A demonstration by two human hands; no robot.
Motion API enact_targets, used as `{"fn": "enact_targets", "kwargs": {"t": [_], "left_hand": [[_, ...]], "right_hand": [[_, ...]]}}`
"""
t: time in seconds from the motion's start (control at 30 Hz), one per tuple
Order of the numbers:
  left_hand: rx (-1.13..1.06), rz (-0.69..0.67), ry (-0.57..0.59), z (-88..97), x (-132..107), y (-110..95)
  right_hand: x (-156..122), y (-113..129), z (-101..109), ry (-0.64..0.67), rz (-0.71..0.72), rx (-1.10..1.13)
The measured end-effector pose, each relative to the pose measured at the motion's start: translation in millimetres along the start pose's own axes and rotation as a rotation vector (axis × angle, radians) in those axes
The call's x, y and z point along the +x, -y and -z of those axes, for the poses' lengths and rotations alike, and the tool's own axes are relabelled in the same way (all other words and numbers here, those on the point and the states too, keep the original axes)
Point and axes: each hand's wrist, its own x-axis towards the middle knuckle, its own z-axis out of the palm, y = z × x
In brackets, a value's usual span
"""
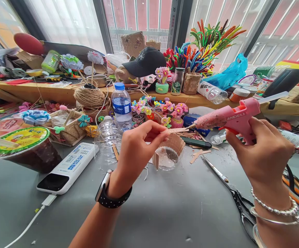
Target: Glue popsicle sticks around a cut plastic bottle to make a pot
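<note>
My left hand [136,148] pinches a thin wooden stick [176,130] between thumb and fingers, held level above the table. My right hand [261,151] grips a pink glue gun [229,119], its nozzle touching the stick's right end. Just below the stick stands a cut clear plastic cup [168,155] with wooden sticks glued upright round part of its rim. A black watch sits on my left wrist, and silver bracelets on my right.
Scissors [232,189] and loose wooden sticks [198,155] lie right of the cup. A white power bank [68,167] with its cable, a clear bottle [106,137] and a water bottle [121,103] lie left. Twine, pipe cleaners [206,44] and craft flowers crowd the shelf behind.
</note>
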Motion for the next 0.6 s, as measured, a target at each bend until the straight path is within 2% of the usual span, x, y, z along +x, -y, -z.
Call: {"fn": "enact_targets", "kwargs": {"t": [0.6], "left_hand": [[-0.02, 0.02, 0.002, 0.5, -1.0, 0.6]], "right_hand": [[1.5, -2.3, 1.4, 0.008, 0.004, -0.001]]}}
